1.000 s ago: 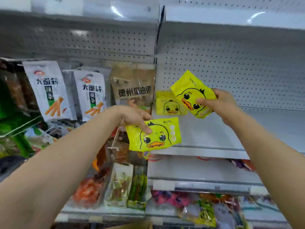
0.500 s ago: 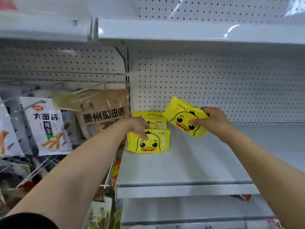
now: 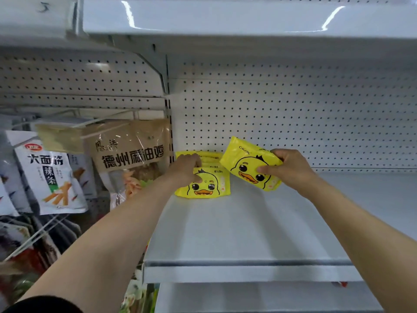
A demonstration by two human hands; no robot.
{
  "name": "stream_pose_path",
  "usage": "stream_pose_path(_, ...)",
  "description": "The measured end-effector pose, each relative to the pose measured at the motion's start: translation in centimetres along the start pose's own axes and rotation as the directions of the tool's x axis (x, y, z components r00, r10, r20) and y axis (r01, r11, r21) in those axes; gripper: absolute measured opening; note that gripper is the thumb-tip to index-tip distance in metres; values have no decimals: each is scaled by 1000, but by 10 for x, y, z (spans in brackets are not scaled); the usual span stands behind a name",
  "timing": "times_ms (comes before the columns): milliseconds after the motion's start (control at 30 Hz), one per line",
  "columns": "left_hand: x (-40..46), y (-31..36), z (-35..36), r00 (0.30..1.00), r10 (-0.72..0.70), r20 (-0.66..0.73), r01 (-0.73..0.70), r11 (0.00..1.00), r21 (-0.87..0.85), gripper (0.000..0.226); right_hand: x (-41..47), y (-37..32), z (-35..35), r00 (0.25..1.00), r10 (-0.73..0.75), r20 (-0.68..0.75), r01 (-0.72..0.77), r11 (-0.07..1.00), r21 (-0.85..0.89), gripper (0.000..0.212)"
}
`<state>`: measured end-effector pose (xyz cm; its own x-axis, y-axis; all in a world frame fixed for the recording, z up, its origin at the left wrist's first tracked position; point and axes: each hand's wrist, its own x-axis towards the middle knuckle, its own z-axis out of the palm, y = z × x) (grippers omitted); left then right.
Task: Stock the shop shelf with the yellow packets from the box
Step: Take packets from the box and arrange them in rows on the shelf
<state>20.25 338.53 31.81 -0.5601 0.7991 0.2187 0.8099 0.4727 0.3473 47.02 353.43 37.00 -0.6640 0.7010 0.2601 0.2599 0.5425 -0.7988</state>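
Right hand (image 3: 291,170) grips tilted packet (image 3: 246,163).

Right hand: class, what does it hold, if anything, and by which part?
The right hand grips a tilted yellow packet by its right end, thumb on the duck face, fingers over the top edge, just above the shelf.

Yellow duck-face packets at the back left corner of a white shop shelf (image 3: 225,233).

We see one front packet (image 3: 208,186) standing upright on the shelf, more yellow packets (image 3: 211,157) stacked upright behind it against the pegboard, and a tilted packet (image 3: 248,164) held just beside them, printed CKOK, above the shelf surface.
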Motion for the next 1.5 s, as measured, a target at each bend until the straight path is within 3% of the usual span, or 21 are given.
stream_pose_path(167,-16,2,4,983,74,-171,-60,995,86,55,6,-2,-3,997,-20,72,24,998,-57,22)
stream_pose_path(267,-27,16,-15,948,44,-316,-113,973,-202,47,14,-11,2,979,-20,203,59,981,-186,22)
stream_pose_path(367,-40,40,-43,969,135,-208,-203,912,-355,44,23,-19,22,944,-21,328,123,948,-293,28)
stream_pose_path(433,-49,48,-49,980,198,-23,-198,959,-205,51,29,-20,43,925,-39,378,156,946,-283,35)
stream_pose_path(500,-50,39,-42,984,154,87,-152,988,-20,58,33,-19,66,912,-39,407,143,963,-228,39)
stream_pose_path(667,-50,4,-25,993,-24,119,23,1000,10,48,44,-8,113,896,-59,440,159,968,-195,52)
stream_pose_path(833,-47,10,-15,983,-79,166,62,992,108,80,51,1,130,925,-81,371,218,914,-342,61)
stream_pose_path(933,-44,11,-10,983,-116,144,97,986,132,79,53,2,130,911,-120,395,280,882,-378,59)
stream_pose_path(1100,-41,12,-13,983,-149,107,124,969,214,78,50,-2,129,859,-186,477,416,797,-439,83)
stream_pose_path(1300,-53,22,-10,990,-139,-26,139,919,368,80,26,-12,134,896,-288,338,443,640,-628,80)
stream_pose_path(1500,-86,33,-6,985,-150,-84,169,934,313,80,-10,-28,139,928,-284,243,365,553,-749,68)
